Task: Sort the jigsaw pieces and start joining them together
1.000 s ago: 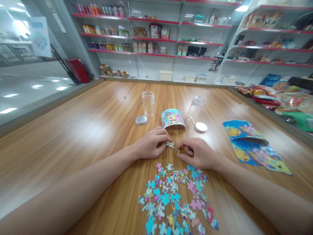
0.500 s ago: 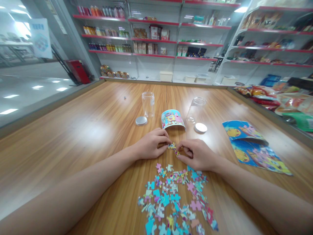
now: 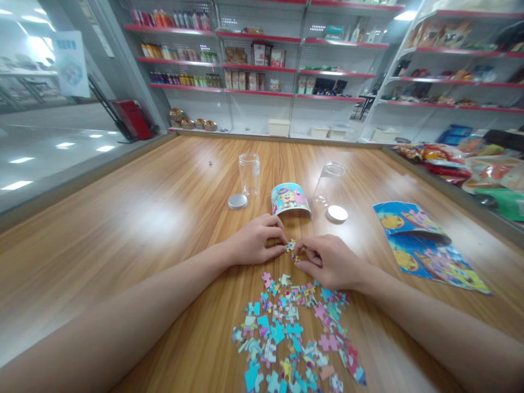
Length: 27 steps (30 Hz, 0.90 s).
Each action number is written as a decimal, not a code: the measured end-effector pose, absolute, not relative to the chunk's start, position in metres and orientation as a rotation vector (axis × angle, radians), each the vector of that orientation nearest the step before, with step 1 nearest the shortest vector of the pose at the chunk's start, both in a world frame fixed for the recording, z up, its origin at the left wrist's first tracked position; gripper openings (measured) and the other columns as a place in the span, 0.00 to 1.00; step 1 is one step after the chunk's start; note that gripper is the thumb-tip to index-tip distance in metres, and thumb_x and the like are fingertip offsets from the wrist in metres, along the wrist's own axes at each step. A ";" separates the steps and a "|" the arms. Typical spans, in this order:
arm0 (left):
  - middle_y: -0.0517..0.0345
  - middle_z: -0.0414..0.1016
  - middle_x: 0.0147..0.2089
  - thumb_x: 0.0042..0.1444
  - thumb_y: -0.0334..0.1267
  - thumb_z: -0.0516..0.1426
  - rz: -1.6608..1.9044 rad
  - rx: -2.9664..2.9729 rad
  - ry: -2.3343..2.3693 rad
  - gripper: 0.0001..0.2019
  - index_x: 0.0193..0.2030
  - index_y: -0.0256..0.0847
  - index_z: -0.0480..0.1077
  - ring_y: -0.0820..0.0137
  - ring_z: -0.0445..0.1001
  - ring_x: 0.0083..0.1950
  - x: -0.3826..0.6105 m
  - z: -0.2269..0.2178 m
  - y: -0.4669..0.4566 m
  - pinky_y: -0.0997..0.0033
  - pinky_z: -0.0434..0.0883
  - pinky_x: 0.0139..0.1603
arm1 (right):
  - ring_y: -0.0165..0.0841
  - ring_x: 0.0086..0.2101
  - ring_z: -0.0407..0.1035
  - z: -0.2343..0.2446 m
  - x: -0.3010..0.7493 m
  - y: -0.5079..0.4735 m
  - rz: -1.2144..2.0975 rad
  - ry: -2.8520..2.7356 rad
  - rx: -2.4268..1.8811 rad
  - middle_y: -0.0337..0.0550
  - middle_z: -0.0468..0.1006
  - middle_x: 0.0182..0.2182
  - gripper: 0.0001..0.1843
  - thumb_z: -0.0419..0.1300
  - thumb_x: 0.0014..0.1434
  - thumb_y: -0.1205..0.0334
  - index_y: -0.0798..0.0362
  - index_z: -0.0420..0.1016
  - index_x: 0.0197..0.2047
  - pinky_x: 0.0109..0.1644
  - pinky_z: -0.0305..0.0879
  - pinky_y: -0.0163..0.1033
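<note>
My left hand pinches the left side of a small yellow jigsaw puzzle piece just above the wooden table. Facing it, my right hand grips another small puzzle piece between thumb and fingers. The two pieces are close together; whether they interlock I cannot tell. Many loose puzzle pieces, mostly blue, pink and pale green, lie spread nearer to me. Beyond my hands a curved cartoon picture card stands on its edge.
A clear jar stands upright beside a silver lid. Another clear jar has a lid in front of it. A folded blue picture sheet lies to the right. Snack packets line the right edge; stocked shelves are behind.
The piece in my left hand has turned slightly and shifted a little right. Both hands stay nearly in place, and the loose pieces look the same.
</note>
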State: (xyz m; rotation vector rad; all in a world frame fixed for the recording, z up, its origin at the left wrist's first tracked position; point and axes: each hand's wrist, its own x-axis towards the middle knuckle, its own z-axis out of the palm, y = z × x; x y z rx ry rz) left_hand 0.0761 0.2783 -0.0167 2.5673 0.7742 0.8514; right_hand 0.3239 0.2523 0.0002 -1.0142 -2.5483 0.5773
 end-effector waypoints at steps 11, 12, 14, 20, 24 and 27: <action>0.50 0.72 0.44 0.61 0.37 0.61 0.826 2.571 0.747 0.07 0.39 0.36 0.78 0.65 0.72 0.47 0.076 -0.015 0.278 0.64 0.71 0.51 | 0.27 0.22 0.59 0.000 0.323 0.252 0.481 -2.558 -1.138 0.31 0.64 0.21 0.09 0.65 0.58 0.61 0.52 0.73 0.42 0.30 0.47 0.35; 0.50 0.72 0.44 0.61 0.37 0.61 0.829 2.574 0.742 0.07 0.39 0.36 0.78 0.65 0.72 0.47 0.076 -0.015 0.278 0.64 0.70 0.50 | 0.27 0.22 0.59 0.000 0.324 0.252 0.484 -2.556 -1.140 0.31 0.64 0.21 0.09 0.65 0.58 0.61 0.52 0.73 0.42 0.30 0.47 0.35; 0.50 0.72 0.43 0.61 0.38 0.61 0.834 2.581 0.732 0.07 0.39 0.36 0.78 0.65 0.72 0.46 0.076 -0.014 0.278 0.64 0.70 0.50 | 0.27 0.22 0.59 0.000 0.324 0.251 0.498 -2.553 -1.131 0.31 0.64 0.21 0.10 0.64 0.58 0.61 0.52 0.72 0.43 0.30 0.47 0.35; 0.49 0.72 0.43 0.62 0.39 0.60 0.827 2.598 0.701 0.09 0.39 0.36 0.78 0.65 0.72 0.46 0.077 -0.013 0.278 0.64 0.71 0.49 | 0.27 0.23 0.60 -0.002 0.323 0.251 0.497 -2.552 -1.077 0.31 0.65 0.21 0.09 0.64 0.59 0.62 0.52 0.73 0.43 0.31 0.49 0.34; 0.50 0.72 0.43 0.63 0.40 0.60 0.819 2.600 0.699 0.09 0.40 0.37 0.78 0.65 0.72 0.46 0.076 -0.014 0.278 0.64 0.71 0.50 | 0.27 0.23 0.59 -0.003 0.323 0.252 0.487 -2.556 -1.056 0.31 0.65 0.21 0.11 0.64 0.60 0.62 0.52 0.73 0.46 0.31 0.49 0.34; 0.50 0.72 0.43 0.63 0.40 0.60 0.816 2.603 0.697 0.09 0.40 0.37 0.78 0.65 0.72 0.46 0.077 -0.013 0.277 0.64 0.71 0.50 | 0.26 0.22 0.58 -0.003 0.324 0.252 0.505 -2.554 -1.042 0.30 0.64 0.20 0.13 0.64 0.60 0.62 0.52 0.74 0.48 0.31 0.49 0.34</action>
